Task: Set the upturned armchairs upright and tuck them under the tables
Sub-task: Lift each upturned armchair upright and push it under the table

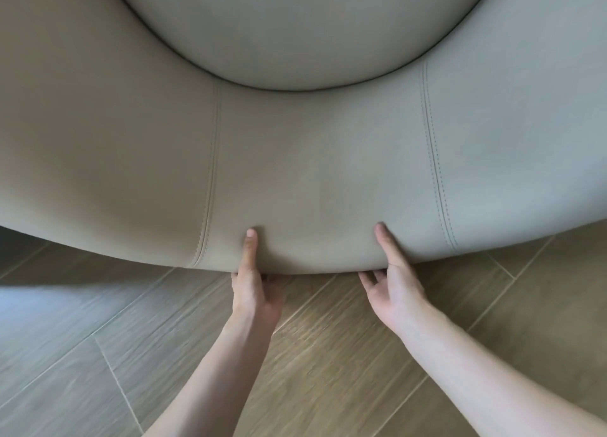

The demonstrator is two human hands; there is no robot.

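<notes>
The armchair (312, 160) fills most of the head view: a broad, rounded band of smooth beige-grey upholstery, leather-like and matte, curving around a paler round cushion (295, 26) edged by a dark piped line. Two double-stitched seams run down the band, one just left of the left thumb and one just right of the right thumb. Below it lies a floor (328, 354) of long wood-grain planks with thin pale joints, blurred near the forearms. The chair's legs, arms and outer sides are cut off by the frame, so whether it stands upright or tilted cannot be told; no table shows. The left hand (254, 288) grips the lower rim of the band, thumb pressed flat up onto the upholstery, its other fingers curled under the edge and hidden. The right hand (392, 288) holds the same rim close beside it, thumb laid up along the fabric, with two fingertips visible tucking beneath the edge and the rest out of sight. Both bare forearms reach in from the bottom.
</notes>
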